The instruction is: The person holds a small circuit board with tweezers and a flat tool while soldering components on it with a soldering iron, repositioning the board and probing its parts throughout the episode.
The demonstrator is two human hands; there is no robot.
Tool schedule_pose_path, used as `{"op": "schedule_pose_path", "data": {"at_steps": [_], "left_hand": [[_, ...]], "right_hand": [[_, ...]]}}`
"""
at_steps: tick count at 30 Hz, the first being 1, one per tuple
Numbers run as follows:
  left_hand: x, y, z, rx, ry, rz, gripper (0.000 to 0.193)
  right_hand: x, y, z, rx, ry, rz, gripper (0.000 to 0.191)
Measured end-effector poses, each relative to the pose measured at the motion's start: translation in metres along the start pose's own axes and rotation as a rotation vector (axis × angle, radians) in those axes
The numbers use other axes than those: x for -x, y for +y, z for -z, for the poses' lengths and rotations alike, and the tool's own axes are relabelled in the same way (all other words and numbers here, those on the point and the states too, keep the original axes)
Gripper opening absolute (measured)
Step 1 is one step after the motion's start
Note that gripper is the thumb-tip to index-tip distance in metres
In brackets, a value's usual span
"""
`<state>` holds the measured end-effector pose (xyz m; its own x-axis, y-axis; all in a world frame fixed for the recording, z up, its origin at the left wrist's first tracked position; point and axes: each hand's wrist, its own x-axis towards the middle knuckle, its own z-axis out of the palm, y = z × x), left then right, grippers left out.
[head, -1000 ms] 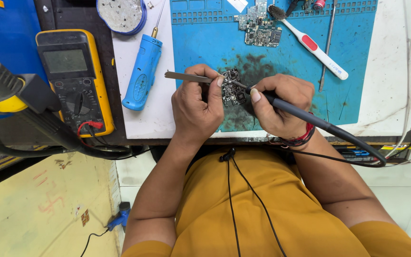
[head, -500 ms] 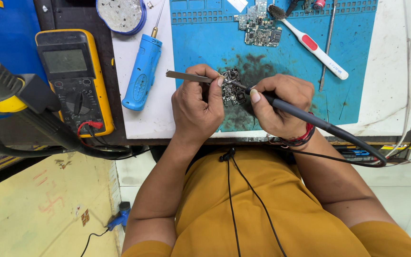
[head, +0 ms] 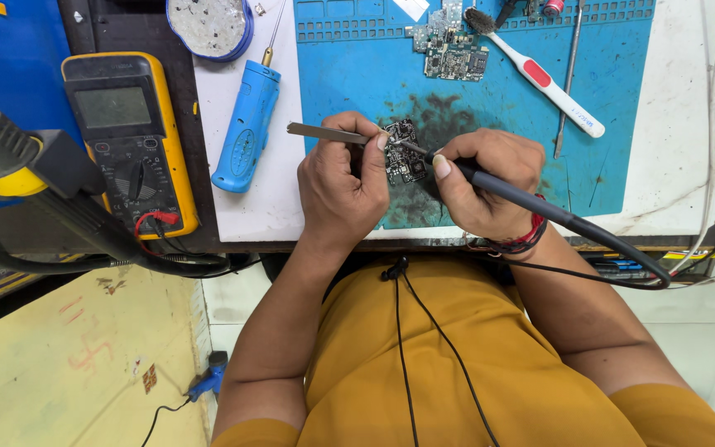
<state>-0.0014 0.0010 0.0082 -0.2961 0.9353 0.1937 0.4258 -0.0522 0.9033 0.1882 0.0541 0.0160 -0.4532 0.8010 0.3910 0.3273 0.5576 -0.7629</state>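
Resting on the blue mat [head: 357, 74], both wrists need steadying so only the tips move. The right hand [head: 482, 178] grips a soldering iron [head: 531, 203], its long axis running lower right to upper left, tip at the small board [head: 405, 153] mid-mat. The left hand [head: 341, 182] pinches tweezers [head: 324, 132], pointing right.

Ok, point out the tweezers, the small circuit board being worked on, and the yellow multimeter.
tweezers [head: 318, 132]: head view, on the bare metal shaft left of the left hand.
small circuit board [head: 405, 155]: head view, on its dark middle.
yellow multimeter [head: 112, 108]: head view, on its grey screen.
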Motion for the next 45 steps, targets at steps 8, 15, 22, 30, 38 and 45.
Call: {"op": "schedule_pose_path", "data": {"at_steps": [8,15,22,30,38,45], "left_hand": [[-0.0002,0.0001,0.0,0.0,0.004,0.003,0.012],[-0.0003,0.0007,-0.0006,-0.003,0.01,-0.007,0.012],[-0.0002,0.0006,-0.0002,-0.002,0.005,-0.005,0.012],[0.0006,0.0006,-0.0003,0.005,0.006,-0.001,0.013],[0.0001,0.0007,-0.0004,0.007,0.004,-0.001,0.013],[0.0006,0.0009,0.0004,0.004,0.005,-0.004,0.013]], "right_hand": [[0.0004,-0.0008,0.0001,0.004,0.0,-0.009,0.007],[0.0005,0.0004,0.0007,0.0,-0.001,-0.001,0.007],[-0.0009,0.0002,-0.0005,-0.013,0.008,0.026,0.007],[-0.0012,-0.002,-0.0002,-0.001,0.002,0.016,0.007],[-0.0005,-0.0001,-0.0008,-0.004,0.008,0.036,0.007],[0.0006,0.0001,-0.0004,-0.011,0.014,0.005,0.006]]}}
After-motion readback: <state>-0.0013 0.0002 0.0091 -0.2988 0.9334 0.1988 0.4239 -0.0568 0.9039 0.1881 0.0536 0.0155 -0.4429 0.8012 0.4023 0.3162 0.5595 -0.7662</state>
